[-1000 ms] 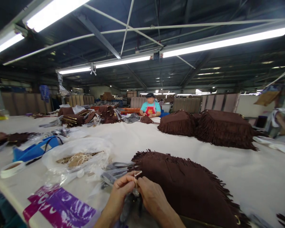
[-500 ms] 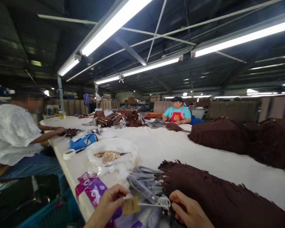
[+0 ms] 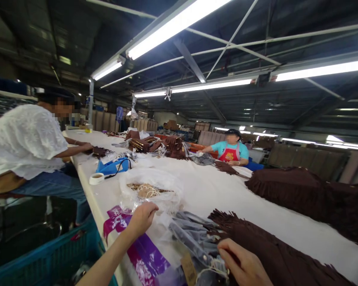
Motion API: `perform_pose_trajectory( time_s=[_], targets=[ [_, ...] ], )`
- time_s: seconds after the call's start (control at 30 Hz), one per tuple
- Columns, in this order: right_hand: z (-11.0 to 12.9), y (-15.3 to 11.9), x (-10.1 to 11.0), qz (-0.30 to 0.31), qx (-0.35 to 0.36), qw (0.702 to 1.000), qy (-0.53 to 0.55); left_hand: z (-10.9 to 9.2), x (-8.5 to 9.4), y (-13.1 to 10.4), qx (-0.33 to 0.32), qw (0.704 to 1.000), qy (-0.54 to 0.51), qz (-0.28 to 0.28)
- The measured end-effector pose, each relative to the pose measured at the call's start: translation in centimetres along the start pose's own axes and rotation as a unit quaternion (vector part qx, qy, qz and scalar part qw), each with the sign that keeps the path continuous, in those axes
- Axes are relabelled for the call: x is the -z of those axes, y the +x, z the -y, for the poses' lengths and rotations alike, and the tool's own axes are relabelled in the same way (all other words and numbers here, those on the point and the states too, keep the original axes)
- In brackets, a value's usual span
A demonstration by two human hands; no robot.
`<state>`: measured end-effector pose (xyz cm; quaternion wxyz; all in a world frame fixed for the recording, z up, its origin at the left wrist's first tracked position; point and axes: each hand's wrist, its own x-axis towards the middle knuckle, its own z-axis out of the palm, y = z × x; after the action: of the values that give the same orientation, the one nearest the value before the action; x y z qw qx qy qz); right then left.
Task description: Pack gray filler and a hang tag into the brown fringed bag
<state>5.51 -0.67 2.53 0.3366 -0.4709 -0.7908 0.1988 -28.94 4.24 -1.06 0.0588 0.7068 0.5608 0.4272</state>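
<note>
Reaching forward, the left hand (image 3: 141,217), fingers curled together, is placed at the clear plastic bag of tags (image 3: 150,190); the right hand (image 3: 241,264) is clamped on the brown card tag's string (image 3: 210,272), nearer the body.

Two co-workers (image 3: 26,147) (image 3: 231,147), one tape roll (image 3: 96,178), one tag (image 3: 188,268) beside the right fingertips, one clear bag (image 3: 167,186) just beyond the left fingertips.

The left hand (image 3: 142,217) reaches the clear plastic bag (image 3: 155,183) while the right hand (image 3: 244,266) rests by the tagged grey pouches (image 3: 193,236).
</note>
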Motion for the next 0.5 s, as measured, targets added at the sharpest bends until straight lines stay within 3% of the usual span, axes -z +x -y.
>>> perform_pose_trajectory(
  time_s=[0.1, 0.2, 0.37, 0.5],
  targets=[
    [2.7, 3.8, -1.5, 0.009, 0.057, 0.998, -0.014, 1.8, -2.1, 0.6, 0.002, 0.999, -0.001, 0.034],
    [3.9, 8.0, -4.6, 0.061, 0.076, 0.994, -0.054, 3.4, -3.3, 0.9, 0.014, 0.999, 0.005, 0.050],
    [2.6, 13.5, -10.9, 0.082, 0.056, 0.985, -0.141, 4.3, -3.7, 0.7, 0.021, 0.997, 0.025, 0.063],
    [1.3, 15.9, -13.7, 0.075, 0.028, 0.978, -0.193, 4.3, -4.1, 0.6, 0.022, 0.997, 0.037, 0.062]
  ],
)
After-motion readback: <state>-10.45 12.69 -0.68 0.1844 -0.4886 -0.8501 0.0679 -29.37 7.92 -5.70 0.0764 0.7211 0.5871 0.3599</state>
